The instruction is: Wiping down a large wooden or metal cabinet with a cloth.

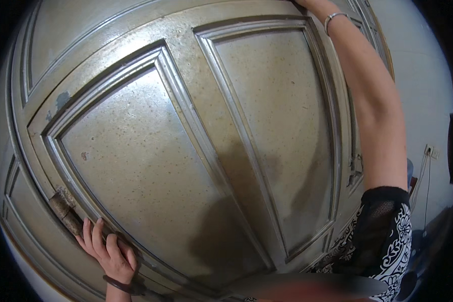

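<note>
A metal door (196, 113) with raised mouldings around two inset panels fills most of the view. Low on the left, my left hand (115, 255) rests its fingertips on the door's edge strip, just beneath a rusty barrel hinge (66, 211). Its fingers are partly spread and partly bent, and nothing shows in them. My right arm reaches up along the door's right side. Only part of my right hand (307, 3) shows at the top rim, by the door's upper edge; its fingers are cut off.
Further panelled metal (79, 22) lies above and left of the door. Dark metal fittings (356, 168) sit behind my right forearm. On the right, a pale wall (422, 94) carries a socket (431, 151) with hanging cables (426, 196).
</note>
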A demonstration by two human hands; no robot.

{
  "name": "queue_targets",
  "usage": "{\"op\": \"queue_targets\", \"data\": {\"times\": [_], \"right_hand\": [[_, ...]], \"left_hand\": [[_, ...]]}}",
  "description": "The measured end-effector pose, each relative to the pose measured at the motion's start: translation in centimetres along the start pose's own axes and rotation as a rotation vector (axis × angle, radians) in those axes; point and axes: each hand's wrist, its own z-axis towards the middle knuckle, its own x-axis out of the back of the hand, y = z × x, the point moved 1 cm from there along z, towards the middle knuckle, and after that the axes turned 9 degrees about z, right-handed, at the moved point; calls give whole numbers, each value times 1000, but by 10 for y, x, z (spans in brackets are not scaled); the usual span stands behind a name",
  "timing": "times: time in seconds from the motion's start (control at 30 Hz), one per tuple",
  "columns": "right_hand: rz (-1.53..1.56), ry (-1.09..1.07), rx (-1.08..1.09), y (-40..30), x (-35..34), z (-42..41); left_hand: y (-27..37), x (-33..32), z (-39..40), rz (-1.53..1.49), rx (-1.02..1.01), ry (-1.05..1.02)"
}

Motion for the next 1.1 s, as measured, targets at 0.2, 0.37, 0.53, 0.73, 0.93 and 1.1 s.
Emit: {"op": "queue_targets", "data": {"times": [0.2,0.37,0.53,0.73,0.93,1.1], "right_hand": [[52,-117,-13,-18,-17,-7],[47,-20,-26,-22,-22,-6],[6,69,155,-51,-38,-3],[88,51,176,-101,-39,-17],[184,-13,245,-147,-47,-16],[269,-67,316,-205,-56,-24]], "left_hand": [[2,8,3,11,0,-23],[2,9,3,-6,-4,-58],[5,9,5,3,7,-21],[7,5,6,0,11,-26],[8,6,6,-32,9,-21],[10,8,10,-78,26,-17]]}}
